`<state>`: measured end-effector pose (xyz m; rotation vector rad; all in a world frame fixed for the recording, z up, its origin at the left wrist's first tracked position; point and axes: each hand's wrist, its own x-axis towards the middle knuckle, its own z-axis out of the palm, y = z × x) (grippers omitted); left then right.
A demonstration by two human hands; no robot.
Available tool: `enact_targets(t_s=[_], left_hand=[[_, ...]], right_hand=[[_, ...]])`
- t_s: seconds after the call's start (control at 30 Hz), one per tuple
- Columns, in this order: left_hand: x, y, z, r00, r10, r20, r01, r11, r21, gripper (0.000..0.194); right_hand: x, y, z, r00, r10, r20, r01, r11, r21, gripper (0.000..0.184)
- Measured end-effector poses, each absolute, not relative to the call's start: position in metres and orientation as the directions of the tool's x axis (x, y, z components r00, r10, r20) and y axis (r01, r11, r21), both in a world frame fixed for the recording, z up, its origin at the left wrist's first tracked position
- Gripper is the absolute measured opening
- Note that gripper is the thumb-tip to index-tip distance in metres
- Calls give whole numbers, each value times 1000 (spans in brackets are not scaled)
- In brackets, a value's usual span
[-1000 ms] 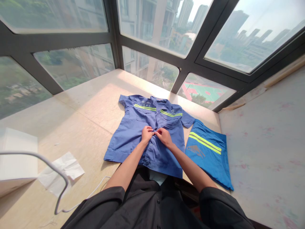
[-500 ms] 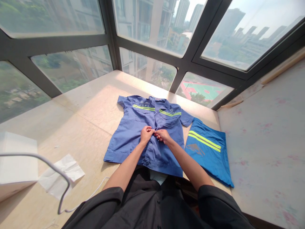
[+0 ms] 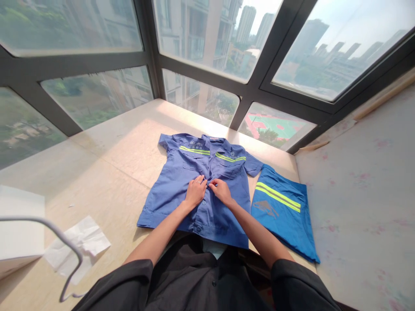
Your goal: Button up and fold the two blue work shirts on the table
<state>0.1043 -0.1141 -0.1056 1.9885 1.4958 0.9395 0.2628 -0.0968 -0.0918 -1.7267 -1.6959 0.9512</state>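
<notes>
A blue short-sleeved work shirt (image 3: pixel 168 185) with yellow-green reflective stripes lies flat, front up, on the beige window ledge (image 3: pixel 106 172). My left hand (image 3: pixel 194 192) rests on the shirt's button placket at mid-chest, fingers curled and pinching the fabric edge. My right hand (image 3: pixel 221 190) meets it from the right, fingertips pinched on the same placket. A ring shows on my left hand. The shirt's hem hangs over the ledge's near edge toward my dark clothing.
A folded brighter-blue garment (image 3: pixel 285 216) with reflective stripes lies to the right of the shirt. At the left are crumpled white paper (image 3: pixel 78 246), a white box (image 3: pixel 19 229) and a white wire hanger (image 3: pixel 65 242). Dark-framed windows (image 3: pixel 152 69) ring the ledge; a pale wall stands at the right.
Both hands have slid slightly lower along the placket. My left hand has flattened more onto the fabric. The camera shifted a little.
</notes>
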Motion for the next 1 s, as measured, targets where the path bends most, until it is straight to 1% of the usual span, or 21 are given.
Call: enact_targets(t_s=[0.07,0.1,0.13,0.17,0.23,0.33,0.43,0.53,0.6,0.67,0.77,0.83,0.9,0.93,1.0], left_hand=[[101,-123,-111,198,949,244,650,-313,692,40],[99,-127,-113,190,951,246,668,-309,677,43],[97,-129,-115,176,953,248,685,-299,664,45],[95,-131,-116,162,955,248,698,-288,656,48],[91,-133,-117,143,961,237,705,-267,657,52],[86,-134,-116,149,968,202,703,-247,667,54],[85,-131,-108,161,971,176,735,-237,635,53],[89,-110,-91,126,981,147,791,-189,582,45],[94,-86,-77,121,982,145,801,-183,570,37],[101,-56,-65,146,974,176,797,-221,563,30],[113,-11,-53,183,967,177,816,-250,521,27],[120,16,-51,161,982,104,851,-191,489,28],[126,39,-52,100,995,1,885,-90,456,33],[128,50,-53,67,997,-47,892,-39,449,36],[130,71,-56,25,993,-117,880,34,474,41]], right_hand=[[268,-94,-95,-155,984,86,766,174,-618,25],[271,-93,-98,-225,962,154,804,273,-529,34],[275,-93,-102,-283,941,188,820,339,-461,41],[279,-94,-106,-328,924,195,830,380,-407,48],[289,-97,-114,-381,912,153,852,410,-324,56],[302,-107,-122,-410,910,54,877,410,-253,62],[308,-115,-121,-423,906,-15,879,407,-249,65],[306,-112,-112,-426,904,-28,867,399,-299,61],[303,-103,-103,-421,906,45,846,410,-341,55],[298,-88,-94,-425,892,154,810,450,-375,50],[294,-54,-86,-430,866,253,775,498,-388,48],[295,-29,-87,-418,871,259,789,489,-372,49],[297,-9,-95,-412,878,244,808,476,-348,49],[299,-1,-101,-422,875,236,809,481,-338,48],[303,7,-114,-453,861,230,800,507,-321,46]])
